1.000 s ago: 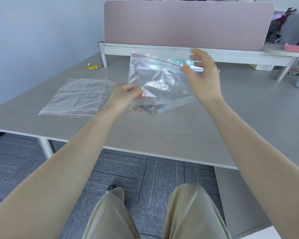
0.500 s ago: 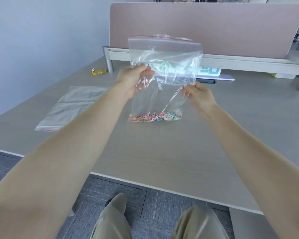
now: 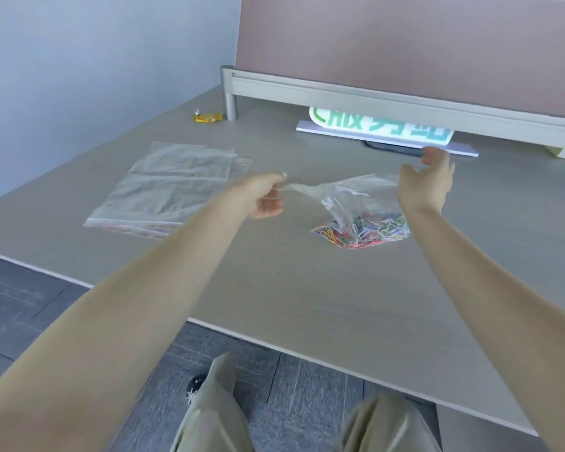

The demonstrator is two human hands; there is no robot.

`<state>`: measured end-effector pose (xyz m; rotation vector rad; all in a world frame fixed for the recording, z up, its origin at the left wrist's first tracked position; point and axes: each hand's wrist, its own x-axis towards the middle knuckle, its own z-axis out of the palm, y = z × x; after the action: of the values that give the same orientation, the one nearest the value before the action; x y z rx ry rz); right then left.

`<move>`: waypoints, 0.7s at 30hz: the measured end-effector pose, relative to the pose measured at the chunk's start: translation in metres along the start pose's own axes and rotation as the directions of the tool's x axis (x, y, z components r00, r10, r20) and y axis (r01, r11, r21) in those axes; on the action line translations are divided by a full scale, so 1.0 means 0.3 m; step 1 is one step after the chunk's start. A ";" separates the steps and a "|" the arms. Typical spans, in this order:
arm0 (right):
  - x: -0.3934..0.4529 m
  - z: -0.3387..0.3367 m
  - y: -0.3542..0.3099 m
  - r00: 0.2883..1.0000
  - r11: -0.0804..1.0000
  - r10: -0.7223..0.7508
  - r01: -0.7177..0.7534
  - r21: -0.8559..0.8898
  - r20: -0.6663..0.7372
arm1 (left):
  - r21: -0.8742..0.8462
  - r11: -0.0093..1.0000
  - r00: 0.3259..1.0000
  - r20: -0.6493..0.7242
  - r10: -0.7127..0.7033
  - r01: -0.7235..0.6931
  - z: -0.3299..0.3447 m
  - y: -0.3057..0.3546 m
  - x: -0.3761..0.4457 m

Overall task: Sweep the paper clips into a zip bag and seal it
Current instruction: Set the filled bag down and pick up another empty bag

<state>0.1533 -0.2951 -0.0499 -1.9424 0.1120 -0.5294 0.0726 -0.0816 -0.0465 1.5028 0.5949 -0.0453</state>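
A clear zip bag point(image 3: 349, 194) lies low over the desk, its bottom resting on the surface with a heap of coloured paper clips point(image 3: 362, 230) inside. My left hand point(image 3: 265, 197) pinches the bag's left top corner and stretches it sideways. My right hand point(image 3: 426, 184) is at the bag's right end with its fingers spread and relaxed; the hand hides that end of the bag. Whether the zip strip is closed cannot be made out.
Several empty clear bags point(image 3: 173, 187) lie stacked on the desk point(image 3: 307, 288) to the left. A yellow wrapper point(image 3: 206, 117) sits by the partition's post. A white sign with green letters point(image 3: 382, 128) stands under the partition rail. The desk's front edge runs just above my knees.
The bag has come down from upright in the air to lying on the desk. My left hand moved down and left with its corner; my right hand opened beside the bag.
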 end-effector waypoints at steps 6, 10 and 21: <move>-0.294 0.283 -0.273 0.798 0.868 -0.488 0.397 0.299 0.355 | 0.599 0.787 0.802 -0.538 0.259 0.148 -0.464 -0.047 0.093; -0.431 0.527 -0.237 0.625 0.966 -0.066 0.235 -0.106 0.778 | 0.580 0.741 0.770 -0.623 0.137 0.338 -0.671 -0.139 0.127; -0.438 0.738 -0.204 0.762 0.988 -0.022 0.115 -0.102 0.647 | -0.161 0.982 0.921 -0.358 -0.155 0.102 -0.775 -0.091 0.174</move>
<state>0.1170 -0.0400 -0.1100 -2.1661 -0.3793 0.1368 0.0277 0.1514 -0.0817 1.3409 0.9813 0.1798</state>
